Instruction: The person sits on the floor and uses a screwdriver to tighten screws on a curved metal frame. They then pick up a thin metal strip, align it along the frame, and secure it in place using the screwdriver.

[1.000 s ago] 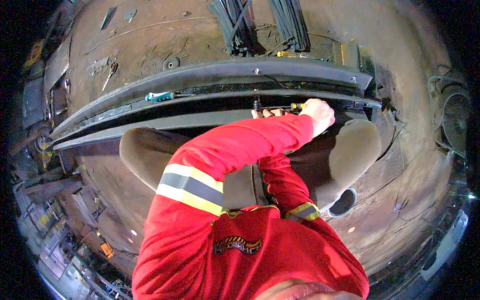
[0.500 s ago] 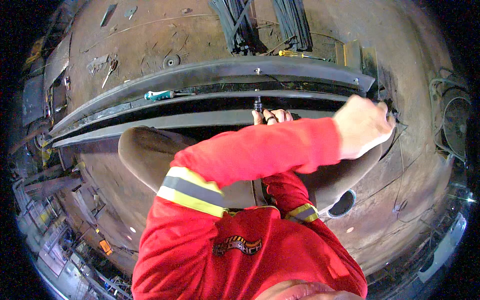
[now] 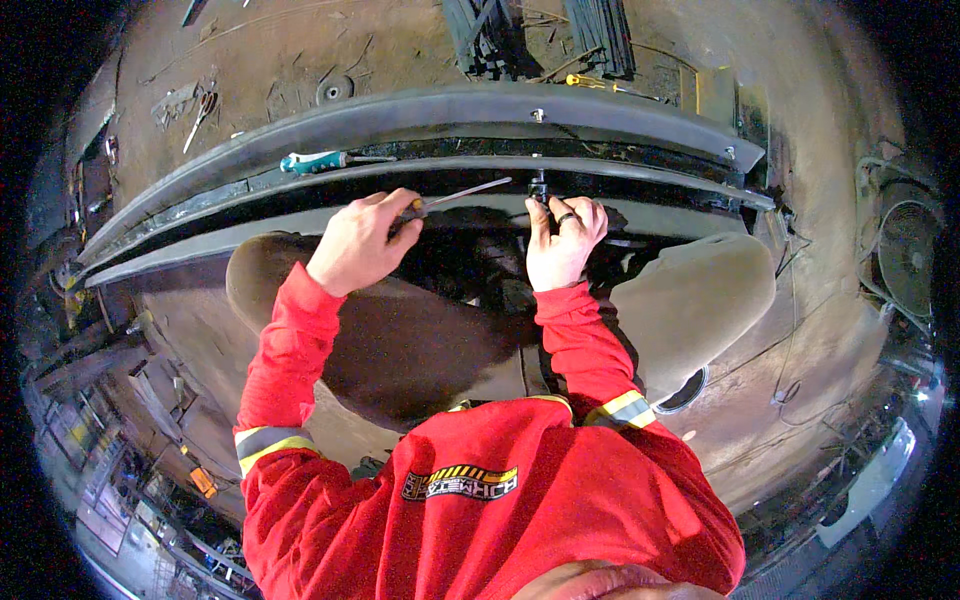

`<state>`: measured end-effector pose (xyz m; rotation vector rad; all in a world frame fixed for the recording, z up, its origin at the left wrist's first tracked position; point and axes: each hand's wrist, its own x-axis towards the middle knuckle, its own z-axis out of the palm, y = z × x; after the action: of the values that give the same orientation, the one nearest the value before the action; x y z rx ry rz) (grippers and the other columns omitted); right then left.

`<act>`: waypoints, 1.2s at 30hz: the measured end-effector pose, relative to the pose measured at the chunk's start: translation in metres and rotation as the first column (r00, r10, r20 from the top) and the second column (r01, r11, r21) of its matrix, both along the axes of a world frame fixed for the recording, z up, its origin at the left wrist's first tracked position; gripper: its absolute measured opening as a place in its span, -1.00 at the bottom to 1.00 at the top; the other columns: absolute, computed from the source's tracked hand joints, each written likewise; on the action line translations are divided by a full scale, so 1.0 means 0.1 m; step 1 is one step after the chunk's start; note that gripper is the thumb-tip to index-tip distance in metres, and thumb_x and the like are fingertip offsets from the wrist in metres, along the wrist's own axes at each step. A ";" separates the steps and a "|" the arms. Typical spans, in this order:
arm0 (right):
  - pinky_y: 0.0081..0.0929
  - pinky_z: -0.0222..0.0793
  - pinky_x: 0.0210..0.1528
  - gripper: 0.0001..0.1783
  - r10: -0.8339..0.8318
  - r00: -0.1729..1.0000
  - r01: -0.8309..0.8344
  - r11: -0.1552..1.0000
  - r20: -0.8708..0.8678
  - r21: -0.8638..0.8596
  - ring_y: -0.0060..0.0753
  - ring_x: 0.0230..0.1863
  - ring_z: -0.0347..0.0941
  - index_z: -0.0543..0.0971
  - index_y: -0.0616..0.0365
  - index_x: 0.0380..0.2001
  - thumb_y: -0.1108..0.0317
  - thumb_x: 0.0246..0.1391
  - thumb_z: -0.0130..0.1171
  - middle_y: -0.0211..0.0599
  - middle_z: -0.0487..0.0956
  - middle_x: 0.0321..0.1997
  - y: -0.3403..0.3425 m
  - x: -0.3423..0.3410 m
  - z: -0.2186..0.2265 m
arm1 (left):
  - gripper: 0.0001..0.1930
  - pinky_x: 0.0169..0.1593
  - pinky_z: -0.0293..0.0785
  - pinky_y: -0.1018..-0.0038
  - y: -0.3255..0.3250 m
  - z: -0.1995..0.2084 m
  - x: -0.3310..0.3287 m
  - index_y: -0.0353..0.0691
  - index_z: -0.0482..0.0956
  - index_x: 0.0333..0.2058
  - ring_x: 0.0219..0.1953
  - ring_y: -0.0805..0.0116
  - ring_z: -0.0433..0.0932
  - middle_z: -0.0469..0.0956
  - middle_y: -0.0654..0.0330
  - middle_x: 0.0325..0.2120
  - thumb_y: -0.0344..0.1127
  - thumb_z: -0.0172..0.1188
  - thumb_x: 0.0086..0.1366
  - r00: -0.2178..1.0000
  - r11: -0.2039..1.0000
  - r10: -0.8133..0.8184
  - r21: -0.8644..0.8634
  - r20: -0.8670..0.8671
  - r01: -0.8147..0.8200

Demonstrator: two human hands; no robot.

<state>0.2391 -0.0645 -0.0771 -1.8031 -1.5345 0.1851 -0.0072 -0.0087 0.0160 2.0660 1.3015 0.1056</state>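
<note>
My left hand [image 3: 362, 240] is closed around the handle of a screwdriver [image 3: 468, 192]; its thin metal shaft points right and its tip ends just short of a small dark metal fitting [image 3: 539, 187]. My right hand [image 3: 566, 238], with a dark ring on one finger, pinches this fitting from the near side. The fitting sits at a long dark curved strip [image 3: 430, 172] lying across in front of my knees. A second screwdriver with a teal and white handle [image 3: 312, 163] rests on the strips, left of the fitting.
Behind lies a wider curved grey panel [image 3: 380, 118]. A yellow-handled screwdriver [image 3: 594, 83], bundles of dark strips [image 3: 600, 40], scissors [image 3: 202, 118] and a round disc [image 3: 334, 91] are on the floor beyond. A fan [image 3: 908, 250] stands at the right.
My left arm, reaching across to the far right before, has swung back left, and its hand now holds a screwdriver. My right hand stays at the fitting. The view has shifted slightly.
</note>
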 end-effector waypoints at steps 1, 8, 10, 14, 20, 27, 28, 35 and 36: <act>-0.05 0.16 0.05 -0.74 0.001 1.000 -0.001 1.000 0.002 -0.007 -0.11 -0.15 0.31 0.59 0.17 -0.48 0.25 -0.18 0.40 -0.31 0.43 -0.36 0.00 0.00 -0.01 | -0.73 -0.29 0.48 0.16 0.00 -0.02 0.05 -0.25 0.47 -0.16 -0.34 -0.10 0.55 0.55 -0.06 -0.38 -0.26 0.16 0.20 0.999 1.000 -0.016 0.006 -0.031 0.016; -0.17 0.17 -0.01 -0.76 0.014 1.000 -0.014 1.000 0.020 0.003 -0.17 -0.19 0.34 0.59 0.22 -0.44 0.35 -0.18 0.42 -0.32 0.45 -0.39 0.00 0.00 0.03 | -0.71 -0.36 0.49 0.14 -0.02 -0.19 0.14 -0.16 0.44 -0.11 -0.41 -0.07 0.54 0.50 -0.02 -0.44 -0.21 0.12 0.22 0.985 0.993 -0.097 0.054 -0.140 0.106; -0.16 0.17 -0.01 -0.76 0.017 1.000 -0.017 1.000 0.015 0.007 -0.17 -0.19 0.34 0.59 0.21 -0.44 0.35 -0.18 0.42 -0.33 0.45 -0.39 0.01 -0.01 0.02 | -0.71 -0.35 0.49 0.14 0.00 -0.19 0.16 -0.16 0.44 -0.11 -0.40 -0.07 0.54 0.50 -0.02 -0.42 -0.21 0.12 0.22 0.987 0.995 -0.085 0.042 -0.138 0.092; -0.15 0.17 -0.01 -0.76 0.031 1.000 -0.031 0.999 0.001 0.012 -0.17 -0.19 0.34 0.58 0.20 -0.44 0.36 -0.19 0.42 -0.33 0.45 -0.39 0.01 0.00 0.01 | -0.71 -0.31 0.49 0.14 0.01 -0.26 0.17 -0.17 0.44 -0.11 -0.36 -0.06 0.53 0.50 -0.02 -0.40 -0.20 0.12 0.22 0.990 0.996 -0.079 0.035 -0.117 0.084; -0.06 0.16 0.06 -0.76 0.022 1.000 -0.022 0.999 -0.002 -0.032 -0.12 -0.16 0.33 0.59 0.17 -0.47 0.27 -0.15 0.39 -0.30 0.44 -0.38 0.01 -0.01 0.04 | -0.63 -0.20 0.50 0.20 0.06 -0.23 0.15 -0.21 0.45 -0.07 -0.28 -0.03 0.53 0.50 -0.03 -0.36 -0.35 0.19 0.11 0.998 0.997 -0.061 0.038 -0.014 0.061; -0.02 0.07 0.18 -0.74 0.033 0.999 -0.027 0.986 0.036 -0.163 -0.10 -0.06 0.29 0.61 0.16 -0.42 0.18 -0.06 0.31 -0.28 0.43 -0.28 0.00 -0.02 0.11 | -0.63 -0.18 0.53 0.34 0.13 0.68 0.62 -0.24 0.55 -0.18 -0.23 0.12 0.56 0.53 0.06 -0.32 -0.58 0.25 -0.06 0.934 0.975 -0.005 0.210 0.357 -0.075; -0.02 0.08 0.18 -0.73 0.053 0.998 -0.047 0.989 0.037 -0.142 -0.09 -0.06 0.29 0.60 0.16 -0.42 0.17 -0.08 0.32 -0.27 0.42 -0.28 0.00 -0.01 0.09 | -0.65 -0.19 0.54 0.35 0.10 0.72 0.76 -0.23 0.56 -0.19 -0.22 0.14 0.57 0.53 0.05 -0.31 -0.60 0.24 -0.04 0.919 0.973 -0.046 0.225 0.391 -0.046; -0.07 0.16 0.03 -0.70 0.071 0.992 -0.054 0.985 0.106 -0.161 -0.11 -0.12 0.33 0.59 0.11 -0.46 0.10 -0.11 0.34 -0.23 0.46 -0.30 -0.03 0.07 0.06 | -0.78 -0.42 0.54 0.40 0.13 0.32 2.37 -0.26 0.52 -0.28 -0.43 0.21 0.55 0.45 0.12 -0.49 -0.34 0.10 0.07 0.877 0.806 -0.411 0.549 0.249 0.222; -0.08 0.17 0.01 -0.69 0.110 0.989 -0.096 0.984 0.095 -0.148 -0.11 -0.14 0.33 0.59 0.11 -0.46 0.09 -0.12 0.34 -0.23 0.46 -0.31 -0.01 0.02 -0.01 | -0.77 -0.42 0.54 0.41 0.16 0.08 2.53 -0.28 0.54 -0.29 -0.43 0.22 0.56 0.47 0.10 -0.48 -0.34 0.11 0.06 0.913 0.785 -0.381 0.573 0.146 0.236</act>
<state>0.2411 -0.0656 -0.0784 -1.8702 -1.7273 0.2621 0.2459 0.0077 0.0238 2.6148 0.8042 0.6415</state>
